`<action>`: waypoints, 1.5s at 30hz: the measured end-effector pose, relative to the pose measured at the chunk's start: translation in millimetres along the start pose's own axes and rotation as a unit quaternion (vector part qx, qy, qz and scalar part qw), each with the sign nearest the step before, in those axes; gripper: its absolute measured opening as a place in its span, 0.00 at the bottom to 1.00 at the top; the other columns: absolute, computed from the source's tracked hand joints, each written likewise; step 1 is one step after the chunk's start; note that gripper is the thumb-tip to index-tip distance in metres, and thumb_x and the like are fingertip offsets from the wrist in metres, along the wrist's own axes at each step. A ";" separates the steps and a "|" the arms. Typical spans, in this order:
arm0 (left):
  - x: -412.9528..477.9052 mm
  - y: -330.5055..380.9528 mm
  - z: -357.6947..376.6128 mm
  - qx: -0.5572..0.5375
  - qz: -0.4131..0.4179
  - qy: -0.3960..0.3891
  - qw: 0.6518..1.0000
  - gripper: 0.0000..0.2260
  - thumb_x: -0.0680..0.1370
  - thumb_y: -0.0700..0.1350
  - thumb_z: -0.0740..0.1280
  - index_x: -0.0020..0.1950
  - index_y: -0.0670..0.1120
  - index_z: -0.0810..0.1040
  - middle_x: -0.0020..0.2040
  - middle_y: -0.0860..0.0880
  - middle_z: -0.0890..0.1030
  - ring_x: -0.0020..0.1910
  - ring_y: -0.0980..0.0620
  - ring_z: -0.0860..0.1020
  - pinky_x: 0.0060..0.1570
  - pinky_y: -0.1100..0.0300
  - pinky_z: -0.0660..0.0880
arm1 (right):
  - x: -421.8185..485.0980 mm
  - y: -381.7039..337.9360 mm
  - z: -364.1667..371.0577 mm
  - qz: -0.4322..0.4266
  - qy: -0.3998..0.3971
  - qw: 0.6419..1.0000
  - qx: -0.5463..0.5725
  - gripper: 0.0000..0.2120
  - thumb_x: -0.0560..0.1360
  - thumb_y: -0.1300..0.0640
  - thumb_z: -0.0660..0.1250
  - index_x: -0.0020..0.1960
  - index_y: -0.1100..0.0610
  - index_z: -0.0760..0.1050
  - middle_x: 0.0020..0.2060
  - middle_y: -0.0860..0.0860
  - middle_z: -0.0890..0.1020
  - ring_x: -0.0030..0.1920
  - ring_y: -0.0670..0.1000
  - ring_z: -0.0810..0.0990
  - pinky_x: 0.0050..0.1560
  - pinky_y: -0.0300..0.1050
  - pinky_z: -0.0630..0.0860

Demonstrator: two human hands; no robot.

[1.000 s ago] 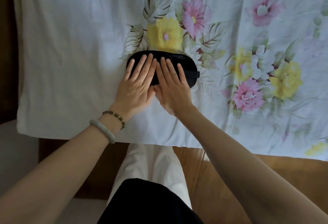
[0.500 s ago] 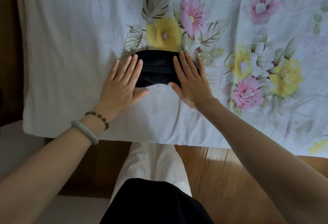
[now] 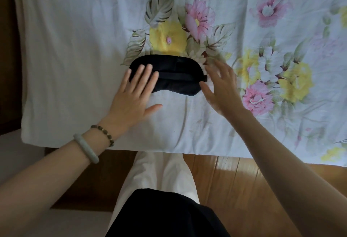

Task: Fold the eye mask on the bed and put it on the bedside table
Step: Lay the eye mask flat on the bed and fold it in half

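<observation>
A black eye mask [image 3: 176, 73] lies flat and unfolded on the flowered white bedsheet [image 3: 75, 48], its strap running across its middle. My left hand [image 3: 135, 95] rests palm down, fingers spread, with the fingertips on the mask's left end. My right hand [image 3: 221, 88] hovers just off the mask's right end, fingers apart and blurred, holding nothing. The bedside table is not in view.
The bed's near edge [image 3: 169, 148] runs across the middle of the view. Below it is wooden floor [image 3: 234, 180], with my legs in light trousers [image 3: 159, 172]. A pale surface [image 3: 16, 152] shows at the lower left, dark wood along the left edge.
Both hands slid apart from the mask's middle toward its ends. The right hand has now lifted off to the right of the mask; the left hand stays on its left end.
</observation>
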State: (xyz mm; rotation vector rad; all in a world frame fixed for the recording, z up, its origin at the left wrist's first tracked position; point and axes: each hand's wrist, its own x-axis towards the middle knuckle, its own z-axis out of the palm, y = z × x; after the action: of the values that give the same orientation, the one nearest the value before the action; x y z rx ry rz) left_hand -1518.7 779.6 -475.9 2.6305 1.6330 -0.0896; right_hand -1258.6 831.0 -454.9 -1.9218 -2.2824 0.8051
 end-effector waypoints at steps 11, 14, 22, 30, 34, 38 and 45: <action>43.5 39.3 15.7 -0.013 -0.040 -0.018 0.999 0.37 0.80 0.65 0.50 0.76 0.36 0.57 0.76 0.38 0.61 0.76 0.43 0.59 0.75 0.44 0.52 | 13.9 -14.8 -4.9 0.212 -0.022 0.941 0.264 0.07 0.67 0.58 0.68 0.45 0.55 0.76 0.38 0.43 0.80 0.40 0.42 0.79 0.39 0.31 0.72; 45.1 38.3 13.6 -0.026 -0.037 -0.027 0.999 0.38 0.80 0.66 0.49 0.76 0.36 0.56 0.77 0.39 0.60 0.76 0.43 0.58 0.75 0.44 0.51 | 14.9 -19.0 -9.0 0.206 -0.028 0.937 0.280 0.05 0.68 0.58 0.66 0.43 0.52 0.72 0.37 0.43 0.79 0.37 0.40 0.77 0.34 0.28 0.69; 30.9 15.4 7.3 -0.038 -0.033 -0.059 0.997 0.38 0.78 0.64 0.56 0.76 0.37 0.56 0.77 0.38 0.60 0.76 0.43 0.58 0.75 0.43 0.53 | 11.3 -30.5 -18.5 0.235 -0.051 0.901 0.362 0.10 0.69 0.60 0.64 0.51 0.55 0.70 0.28 0.45 0.80 0.29 0.45 0.74 0.32 0.35 0.70; 38.2 17.5 -24.7 -0.140 -0.060 -0.104 0.983 0.42 0.75 0.58 0.67 0.77 0.36 0.51 0.78 0.38 0.56 0.78 0.42 0.53 0.75 0.47 0.44 | 12.7 -50.9 -32.0 0.291 -0.027 0.865 0.407 0.08 0.67 0.62 0.70 0.45 0.55 0.78 0.39 0.54 0.85 0.44 0.53 0.84 0.51 0.54 0.80; 49.3 55.0 -66.2 -0.203 -0.080 0.056 0.974 0.30 0.72 0.40 0.73 0.71 0.34 0.68 0.68 0.37 0.74 0.68 0.41 0.73 0.67 0.48 0.70 | 1.3 -81.3 -52.2 0.244 0.016 0.870 0.428 0.08 0.64 0.60 0.70 0.42 0.52 0.79 0.34 0.47 0.84 0.39 0.45 0.83 0.42 0.42 0.78; 69.2 69.7 -97.7 -0.282 -0.167 0.196 0.924 0.16 0.71 0.32 0.71 0.59 0.35 0.80 0.49 0.43 0.86 0.45 0.46 0.85 0.42 0.54 0.82 | -15.2 -88.3 -76.8 0.203 0.021 0.801 0.563 0.05 0.70 0.62 0.68 0.46 0.56 0.79 0.38 0.51 0.85 0.43 0.50 0.85 0.45 0.43 0.80; 76.3 49.7 -134.0 -0.608 -0.368 0.230 0.664 0.08 0.73 0.37 0.72 0.51 0.40 0.82 0.41 0.56 0.83 0.39 0.60 0.81 0.43 0.67 0.76 | -12.2 -37.8 -70.4 0.246 -0.039 0.728 0.639 0.14 0.73 0.71 0.64 0.55 0.58 0.75 0.48 0.52 0.78 0.50 0.48 0.78 0.62 0.47 0.72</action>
State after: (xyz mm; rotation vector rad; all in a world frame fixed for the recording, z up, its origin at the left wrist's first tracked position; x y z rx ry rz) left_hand -1436.9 834.8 -347.4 0.9192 1.7345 1.2370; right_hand -1264.6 841.0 -374.9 -1.5957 -0.5744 1.8161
